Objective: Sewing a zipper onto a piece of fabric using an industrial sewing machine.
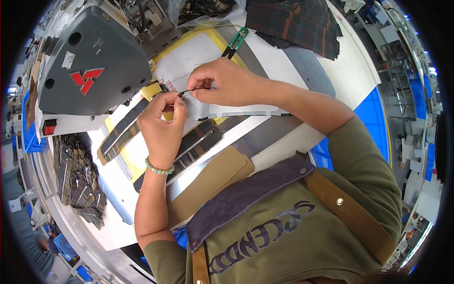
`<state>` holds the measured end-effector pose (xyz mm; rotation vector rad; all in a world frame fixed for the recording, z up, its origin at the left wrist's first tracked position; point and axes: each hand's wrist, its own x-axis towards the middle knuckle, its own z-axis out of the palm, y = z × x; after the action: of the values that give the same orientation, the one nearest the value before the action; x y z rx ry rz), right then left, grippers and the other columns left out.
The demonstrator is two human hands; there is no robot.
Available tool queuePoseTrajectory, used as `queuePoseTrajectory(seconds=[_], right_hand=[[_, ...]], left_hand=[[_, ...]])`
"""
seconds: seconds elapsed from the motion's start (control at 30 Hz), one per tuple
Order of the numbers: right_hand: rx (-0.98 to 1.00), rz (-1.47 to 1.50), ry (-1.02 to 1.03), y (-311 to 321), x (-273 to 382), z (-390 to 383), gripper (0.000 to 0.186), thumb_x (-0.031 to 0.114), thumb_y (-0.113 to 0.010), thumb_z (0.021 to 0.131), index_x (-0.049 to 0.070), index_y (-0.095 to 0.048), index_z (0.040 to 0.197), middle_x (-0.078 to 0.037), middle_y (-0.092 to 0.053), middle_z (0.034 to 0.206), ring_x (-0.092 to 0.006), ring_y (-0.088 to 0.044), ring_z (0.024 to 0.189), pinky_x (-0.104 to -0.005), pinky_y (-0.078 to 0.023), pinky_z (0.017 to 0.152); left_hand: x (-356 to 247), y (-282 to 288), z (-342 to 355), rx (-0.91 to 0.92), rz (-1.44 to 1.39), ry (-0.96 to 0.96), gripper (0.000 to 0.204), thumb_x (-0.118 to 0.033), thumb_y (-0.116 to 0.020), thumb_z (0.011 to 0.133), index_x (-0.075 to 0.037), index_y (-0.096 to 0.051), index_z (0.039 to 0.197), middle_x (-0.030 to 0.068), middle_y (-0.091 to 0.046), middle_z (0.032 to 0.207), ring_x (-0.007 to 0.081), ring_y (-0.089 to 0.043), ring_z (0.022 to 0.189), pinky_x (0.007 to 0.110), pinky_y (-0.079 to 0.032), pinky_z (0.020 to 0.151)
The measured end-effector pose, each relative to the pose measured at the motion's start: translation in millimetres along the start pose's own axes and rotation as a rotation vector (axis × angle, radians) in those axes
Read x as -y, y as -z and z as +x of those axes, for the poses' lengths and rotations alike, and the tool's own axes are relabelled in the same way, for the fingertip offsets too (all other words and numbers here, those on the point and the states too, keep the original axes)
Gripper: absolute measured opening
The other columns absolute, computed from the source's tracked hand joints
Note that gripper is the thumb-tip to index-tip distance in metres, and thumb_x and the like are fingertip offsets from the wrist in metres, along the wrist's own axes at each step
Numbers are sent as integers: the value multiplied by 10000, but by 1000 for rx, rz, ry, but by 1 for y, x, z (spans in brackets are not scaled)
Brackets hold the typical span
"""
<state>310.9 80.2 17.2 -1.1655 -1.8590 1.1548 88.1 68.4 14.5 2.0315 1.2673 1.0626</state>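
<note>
My left hand (161, 120) and my right hand (220, 83) meet near the grey sewing machine head (94, 52), both pinching a thin dark strip (203, 88) with a small dark piece where the left fingertips are. Under them lies a white work plate (241, 102) with yellow tape. Plaid fabric pieces with zippers (201, 142) lie below and left of my hands, and another plaid strip (113, 146) is further left. Green-handled thread snips (236, 40) rest above my right hand. A khaki fabric piece (198, 184) is at the near edge.
A pile of plaid zippered pieces (78, 184) sits at the left, a stack of plaid panels (293, 26) at the upper right. A plastic bag of plaid pieces (203, 9) is at the back. A blue bin (371, 128) stands beyond the table's right edge.
</note>
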Motion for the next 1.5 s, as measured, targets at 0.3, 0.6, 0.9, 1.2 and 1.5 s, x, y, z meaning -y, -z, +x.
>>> queuePoseTrajectory(seconds=[0.3,0.6,0.9,1.2,1.5], right_hand=[[12,32,-50,-3,5,0,212,214,-750,1026,5,-754,1064,-40,-731,877,-121,-642,806,-308,-547,782],[36,56,-18,-2,3,0,197,203,-740,1026,6,-747,1029,-43,-733,882,-115,-636,818,-312,-533,767],[70,41,15,0,4,0,173,180,-753,1003,7,-749,1014,-48,-738,886,-125,-637,809,-319,-532,776],[148,37,26,7,1,1,188,188,-780,993,9,-800,1047,-66,-787,950,-135,-687,854,-323,-560,836],[146,8,78,6,-5,3,233,210,-735,1028,0,-785,1114,-85,-790,1032,-166,-703,936,-331,-547,895]], left_hand=[[21,1,-3,113,-400,185,187,-142,-697,1078,18,-775,1137,13,-744,923,82,-674,817,263,-552,750],[21,2,1,177,-724,381,197,-196,-707,1083,-21,-782,1133,9,-733,951,80,-614,797,282,-534,765],[29,8,4,233,-727,472,126,-107,-799,1001,1,-791,1064,20,-749,964,99,-655,883,280,-563,831],[29,15,6,317,-710,470,109,-79,-824,968,-8,-805,1048,20,-763,977,102,-686,894,267,-572,868],[27,11,6,285,-765,505,112,-96,-803,993,0,-780,1045,27,-756,956,95,-676,879,271,-577,843]])
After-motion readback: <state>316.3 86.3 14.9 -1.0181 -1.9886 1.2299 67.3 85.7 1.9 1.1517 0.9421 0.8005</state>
